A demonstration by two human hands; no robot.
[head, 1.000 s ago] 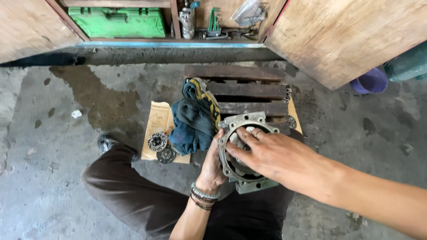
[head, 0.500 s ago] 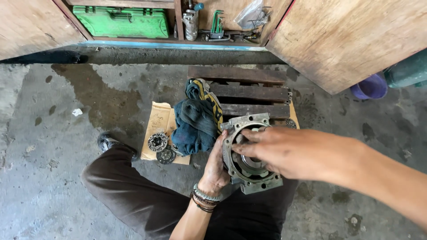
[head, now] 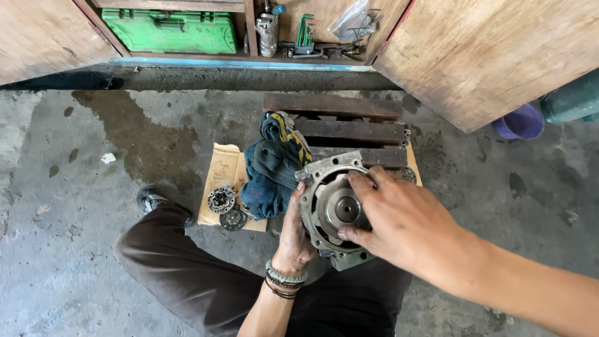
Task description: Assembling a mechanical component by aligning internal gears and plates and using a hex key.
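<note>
- The housing [head: 334, 209] was a round grey cast-metal part with a lugged, greasy rim and a bright, smooth steel hub at its centre; it was held tilted over the person's lap, just in front of the pallet [head: 340, 125]
- The left hand [head: 292, 234] cupped the housing's left rim, palm against the metal, fingers curled up along the edge and closed on it; beaded bracelets ringed the wrist
- The right hand [head: 409, 228] lay over the housing's right side, thumb hooked on the lower rim and fingers spread over the top edge, gripping it; the forearm ran off to the lower right
- A crumpled dark blue rag [head: 271, 168] with a yellow stripe touched the housing's left edge and draped over the pallet's front slats
- Cardboard [head: 224, 168], tan and stained, lay flat under the rag; two small toothed discs [head: 226, 209] sat on its near corner, just beside the person's knee
- The pallet had dark, weathered wooden slats with gaps between
- The concrete floor [head: 75, 206] was rough and oil-stained, with bare room to the left and to the right of the pallet
- A green plastic case [head: 168, 31] sat in the open wooden cabinet behind, well apart from the hands
- A purple tub [head: 518, 122] stood at the right, beside a plywood door
</note>
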